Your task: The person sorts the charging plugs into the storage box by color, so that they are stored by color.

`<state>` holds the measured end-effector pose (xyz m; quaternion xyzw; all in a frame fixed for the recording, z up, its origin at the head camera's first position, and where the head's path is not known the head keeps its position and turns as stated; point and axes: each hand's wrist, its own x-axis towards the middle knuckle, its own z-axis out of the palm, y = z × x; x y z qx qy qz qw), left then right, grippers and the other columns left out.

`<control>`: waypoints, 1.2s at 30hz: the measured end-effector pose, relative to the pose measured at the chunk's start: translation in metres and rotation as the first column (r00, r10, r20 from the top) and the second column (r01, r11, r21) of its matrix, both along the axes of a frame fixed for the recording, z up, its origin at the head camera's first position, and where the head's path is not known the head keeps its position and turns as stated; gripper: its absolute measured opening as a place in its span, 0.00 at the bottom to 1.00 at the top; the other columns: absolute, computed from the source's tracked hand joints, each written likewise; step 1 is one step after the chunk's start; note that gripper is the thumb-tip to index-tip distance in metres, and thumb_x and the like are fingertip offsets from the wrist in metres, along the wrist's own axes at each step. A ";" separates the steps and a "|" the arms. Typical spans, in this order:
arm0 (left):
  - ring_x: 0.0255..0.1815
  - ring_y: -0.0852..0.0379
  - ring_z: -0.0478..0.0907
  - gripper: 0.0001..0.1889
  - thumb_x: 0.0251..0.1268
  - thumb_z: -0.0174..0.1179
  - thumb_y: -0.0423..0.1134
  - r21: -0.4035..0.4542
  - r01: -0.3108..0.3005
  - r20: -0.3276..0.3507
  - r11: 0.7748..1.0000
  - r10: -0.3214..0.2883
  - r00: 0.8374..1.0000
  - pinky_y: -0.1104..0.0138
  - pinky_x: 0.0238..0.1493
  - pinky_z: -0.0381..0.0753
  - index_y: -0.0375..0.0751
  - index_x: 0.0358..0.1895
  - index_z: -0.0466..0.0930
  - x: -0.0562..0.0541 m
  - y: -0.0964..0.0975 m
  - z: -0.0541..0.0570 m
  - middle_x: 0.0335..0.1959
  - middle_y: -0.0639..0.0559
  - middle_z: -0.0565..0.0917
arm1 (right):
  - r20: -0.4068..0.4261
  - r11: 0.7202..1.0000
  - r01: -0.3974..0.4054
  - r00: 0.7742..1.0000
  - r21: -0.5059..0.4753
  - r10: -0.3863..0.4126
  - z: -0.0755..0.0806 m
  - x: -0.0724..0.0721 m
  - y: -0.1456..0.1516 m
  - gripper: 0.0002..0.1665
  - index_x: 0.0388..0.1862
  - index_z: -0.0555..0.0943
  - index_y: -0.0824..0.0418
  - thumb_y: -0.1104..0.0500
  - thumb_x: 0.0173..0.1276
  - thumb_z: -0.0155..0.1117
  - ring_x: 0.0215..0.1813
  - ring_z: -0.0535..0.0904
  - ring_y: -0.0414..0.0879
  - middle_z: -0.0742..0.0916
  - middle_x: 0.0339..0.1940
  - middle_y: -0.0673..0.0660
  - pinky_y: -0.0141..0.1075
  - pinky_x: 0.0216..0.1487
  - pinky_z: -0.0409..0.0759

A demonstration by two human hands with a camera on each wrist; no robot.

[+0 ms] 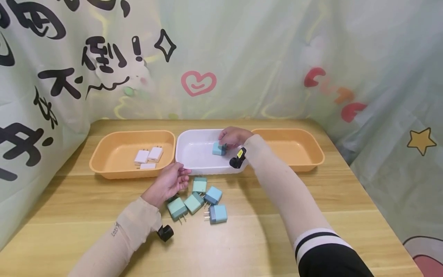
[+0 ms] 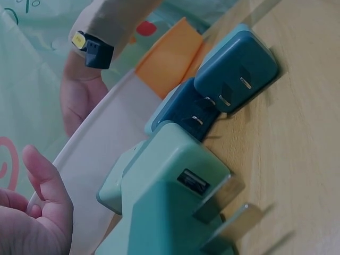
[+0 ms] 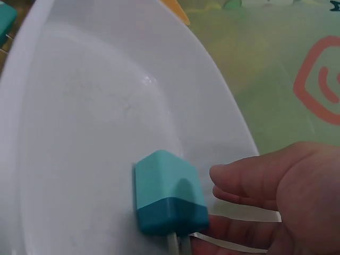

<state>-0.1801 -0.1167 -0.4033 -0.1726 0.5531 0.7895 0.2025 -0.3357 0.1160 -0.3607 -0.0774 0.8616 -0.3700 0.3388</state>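
Note:
In the head view, a white tray (image 1: 194,152) sits between two orange trays. My left hand (image 1: 169,182) holds its front left rim, with thumb and fingers curled at the edge. Inside the white tray, my right hand (image 1: 235,136) is beside a light-blue and teal plug charger (image 1: 218,149). The right wrist view shows that charger (image 3: 170,191) on the tray floor, the thumb apart from it and the other fingers by its prong end. In front of the tray lie several green and blue plug chargers (image 1: 194,202); a green one (image 2: 170,175) looms close in the left wrist view.
The left orange tray (image 1: 107,154) contains three white chargers (image 1: 155,154). On the right stands another orange tray (image 1: 294,148), partly behind my right forearm. A printed curtain (image 1: 263,57) hangs behind the wooden table (image 1: 311,200). Each wrist wears a small black camera (image 1: 165,232).

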 end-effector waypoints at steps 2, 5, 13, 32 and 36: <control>0.28 0.61 0.70 0.09 0.78 0.36 0.39 -0.002 -0.002 0.003 1.000 0.002 1.000 0.73 0.27 0.76 0.37 0.50 0.60 -0.001 0.000 0.000 0.37 0.49 0.75 | -0.012 1.000 -0.021 1.000 0.011 0.021 0.005 0.002 0.000 0.21 0.61 0.71 0.64 0.60 0.71 0.59 0.51 0.75 0.52 0.78 0.54 0.58 0.45 0.58 0.75; 0.28 0.61 0.70 0.09 0.78 0.36 0.38 -0.004 -0.003 0.003 1.000 0.003 1.000 0.73 0.27 0.76 0.37 0.50 0.60 -0.001 0.000 0.000 0.37 0.49 0.75 | -0.025 0.999 -0.044 0.999 0.025 0.045 0.010 0.004 0.001 0.23 0.62 0.70 0.64 0.59 0.72 0.58 0.56 0.74 0.54 0.77 0.56 0.59 0.47 0.61 0.74; 0.27 0.61 0.70 0.09 0.78 0.36 0.39 0.001 -0.003 -0.003 1.000 0.003 1.000 0.73 0.27 0.76 0.37 0.51 0.59 0.000 0.000 0.000 0.37 0.50 0.75 | -0.057 0.998 -0.061 0.996 0.007 0.061 0.024 0.012 0.013 0.23 0.65 0.70 0.64 0.56 0.74 0.56 0.58 0.75 0.56 0.77 0.60 0.60 0.46 0.60 0.75; 0.27 0.61 0.70 0.09 0.78 0.36 0.37 0.005 0.004 -0.013 1.000 -0.004 1.000 0.74 0.26 0.75 0.36 0.52 0.60 0.000 -0.002 -0.002 0.37 0.50 0.74 | -0.034 0.974 -0.035 0.999 -0.224 0.028 0.038 0.049 0.026 0.26 0.68 0.65 0.70 0.61 0.75 0.51 0.61 0.73 0.62 0.76 0.62 0.67 0.50 0.63 0.73; 0.27 0.61 0.69 0.09 0.77 0.37 0.37 0.008 -0.004 -0.018 1.000 0.004 1.000 0.73 0.25 0.75 0.36 0.50 0.60 0.000 -0.001 -0.003 0.36 0.50 0.74 | 0.000 0.962 -0.010 1.000 -0.272 0.011 0.039 0.063 0.028 0.25 0.67 0.65 0.71 0.61 0.75 0.45 0.61 0.72 0.65 0.75 0.62 0.70 0.53 0.64 0.71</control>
